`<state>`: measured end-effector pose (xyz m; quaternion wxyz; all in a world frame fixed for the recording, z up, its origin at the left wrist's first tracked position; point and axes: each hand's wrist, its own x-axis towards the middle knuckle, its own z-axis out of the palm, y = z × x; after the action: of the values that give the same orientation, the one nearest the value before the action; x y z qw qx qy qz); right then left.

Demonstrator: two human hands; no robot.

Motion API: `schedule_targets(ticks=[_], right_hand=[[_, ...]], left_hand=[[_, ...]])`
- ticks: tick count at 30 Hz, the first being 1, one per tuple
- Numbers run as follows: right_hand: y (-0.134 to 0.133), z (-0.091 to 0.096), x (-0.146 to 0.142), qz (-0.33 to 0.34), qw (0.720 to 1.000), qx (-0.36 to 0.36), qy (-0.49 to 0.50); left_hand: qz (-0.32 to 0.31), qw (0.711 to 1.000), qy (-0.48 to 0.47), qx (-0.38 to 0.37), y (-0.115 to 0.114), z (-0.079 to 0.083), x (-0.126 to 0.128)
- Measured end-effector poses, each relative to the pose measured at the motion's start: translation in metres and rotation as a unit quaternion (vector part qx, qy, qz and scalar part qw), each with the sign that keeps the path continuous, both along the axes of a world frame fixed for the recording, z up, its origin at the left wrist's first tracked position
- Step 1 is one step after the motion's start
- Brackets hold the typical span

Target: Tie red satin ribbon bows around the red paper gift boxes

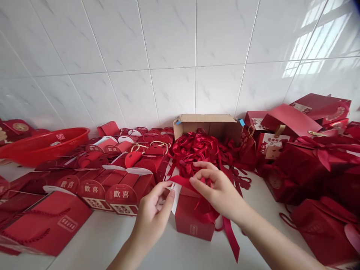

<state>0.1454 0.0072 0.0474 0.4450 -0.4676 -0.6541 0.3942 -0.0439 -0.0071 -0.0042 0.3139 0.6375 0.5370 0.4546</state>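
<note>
In the head view a red gift box (194,221) stands on the white table between my hands, its white inner flap facing left. A red satin ribbon (181,181) is stretched above the top of the box. My left hand (156,208) pinches the ribbon's left end between thumb and forefinger, close to the white flap. With its fingers curled, my right hand (216,185) grips the same ribbon further right. A loose ribbon tail (232,240) hangs down past the box's right side onto the table.
Behind the box, a cardboard carton (208,120) spills a heap of red ribbons (199,148). Rows of red gift boxes (118,191) fill the left, beside a red plastic basin (47,146). More red boxes (292,168) are piled at right. A tiled wall (171,45) rises behind.
</note>
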Motion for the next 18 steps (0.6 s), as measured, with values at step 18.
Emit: schedule_targets(ticks=[18], right_hand=[[0.0075, -0.0106, -0.006, 0.002, 0.998, -0.064, -0.028]], left_hand=[[-0.003, 0.999, -0.035, -0.009, -0.0009, -0.0031, -0.0001]])
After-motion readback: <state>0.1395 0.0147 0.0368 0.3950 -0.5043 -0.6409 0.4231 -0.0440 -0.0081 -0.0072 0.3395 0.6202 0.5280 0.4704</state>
